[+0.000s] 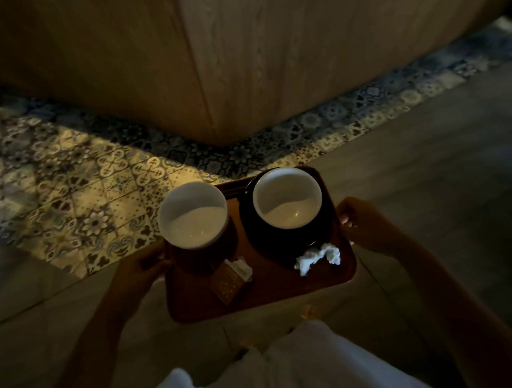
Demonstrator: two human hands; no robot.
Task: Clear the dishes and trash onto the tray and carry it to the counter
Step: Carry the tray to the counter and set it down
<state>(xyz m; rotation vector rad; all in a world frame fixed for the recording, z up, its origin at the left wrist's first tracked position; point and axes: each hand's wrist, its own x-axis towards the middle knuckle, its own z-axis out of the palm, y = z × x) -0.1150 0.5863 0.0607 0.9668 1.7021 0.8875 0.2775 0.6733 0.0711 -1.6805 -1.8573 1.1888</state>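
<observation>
Carrying: a reddish-brown tray (283,290) held in the air over the floor, short sides gripped by both hands, its near edge close to the person's white garment (302,366)
Tray look: rectangular, rounded corners, low raised rim, dim and in shadow
Left hand (140,268): closed around the tray's left edge, beside the left cup
Right hand (366,226): closed around the tray's right edge, fingertips curled over the rim
Left cup (193,215): dark outside, white inside, standing upright at the tray's far left
Right cup (287,198): white inside, upright on a dark saucer (284,239) at the tray's far right
Napkin (317,257): crumpled, white, lying at the saucer's near edge on the right
Packet (231,276): small brown torn paper sachet with pale dots, lying just in front of the left cup
Floor: patterned tiles (79,185) to the left and ahead, plain grey tiles (424,143) to the right
Ahead: wooden corner panel (242,61) rising from the patterned tiles, well apart from the tray
</observation>
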